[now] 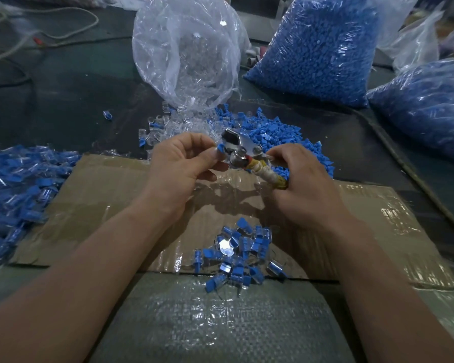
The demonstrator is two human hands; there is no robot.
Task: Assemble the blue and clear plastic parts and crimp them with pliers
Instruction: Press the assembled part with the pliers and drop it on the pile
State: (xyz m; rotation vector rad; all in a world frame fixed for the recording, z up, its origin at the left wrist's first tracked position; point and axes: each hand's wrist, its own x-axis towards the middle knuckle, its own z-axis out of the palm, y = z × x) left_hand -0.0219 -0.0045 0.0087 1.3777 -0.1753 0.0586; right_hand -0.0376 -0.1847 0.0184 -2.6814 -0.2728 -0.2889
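Left hand [184,166] pinches a blue plastic part [220,148] just beside the pliers [236,146] gripped by the right hand [302,182] above the cardboard [116,200]; advise seating it squarely between the jaws before squeezing.

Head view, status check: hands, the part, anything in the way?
Hands: left hand pinches blue part; right hand grips pliers by wrapped handles. Part beside pliers head, not yet crimped. Nothing visible between them.

Dim, soft — glare, bowed edges
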